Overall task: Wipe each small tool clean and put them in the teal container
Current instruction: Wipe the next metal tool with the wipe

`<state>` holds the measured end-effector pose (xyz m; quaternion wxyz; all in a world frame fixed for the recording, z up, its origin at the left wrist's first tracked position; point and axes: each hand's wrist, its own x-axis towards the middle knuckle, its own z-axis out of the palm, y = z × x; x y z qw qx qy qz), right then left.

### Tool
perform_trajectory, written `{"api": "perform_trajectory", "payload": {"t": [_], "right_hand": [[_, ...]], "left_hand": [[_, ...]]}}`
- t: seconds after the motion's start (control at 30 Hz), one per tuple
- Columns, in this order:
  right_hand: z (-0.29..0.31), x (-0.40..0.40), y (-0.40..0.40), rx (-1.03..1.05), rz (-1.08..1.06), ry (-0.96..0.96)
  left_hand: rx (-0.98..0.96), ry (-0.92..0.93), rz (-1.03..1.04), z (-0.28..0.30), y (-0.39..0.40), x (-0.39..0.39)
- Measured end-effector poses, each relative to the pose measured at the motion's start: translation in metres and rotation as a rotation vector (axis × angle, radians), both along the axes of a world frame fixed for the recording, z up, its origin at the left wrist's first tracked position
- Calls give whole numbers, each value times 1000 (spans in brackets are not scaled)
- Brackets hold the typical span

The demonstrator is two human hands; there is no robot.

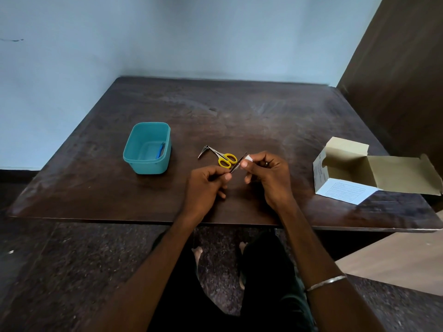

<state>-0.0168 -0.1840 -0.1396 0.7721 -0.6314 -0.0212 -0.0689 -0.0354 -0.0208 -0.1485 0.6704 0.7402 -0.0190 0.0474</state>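
Observation:
My left hand (208,180) pinches the lower end of a thin dark metal tool (237,164) that slants up to the right. My right hand (265,172) pinches a small white wipe (248,159) against the tool's upper part. Just behind my hands, small scissors with yellow handles (225,159) lie on the table, and a small metal clipper (204,150) lies at their tip. The teal container (134,161) stands to the left, with a blue-handled tool (160,150) lying inside it.
An open cardboard box (340,185) sits at the right of the dark wooden table (96,188). A brown door or cabinet rises at the far right. The table's back edge meets a pale blue wall.

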Motion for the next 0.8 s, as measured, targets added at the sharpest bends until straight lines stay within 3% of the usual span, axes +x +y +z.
{"api": "perform_trajectory", "payload": {"t": [0.8], "right_hand": [[-3,5,2,-41,130,-68]], "left_hand": [[-41,42,-28,5,1,-2]]}}
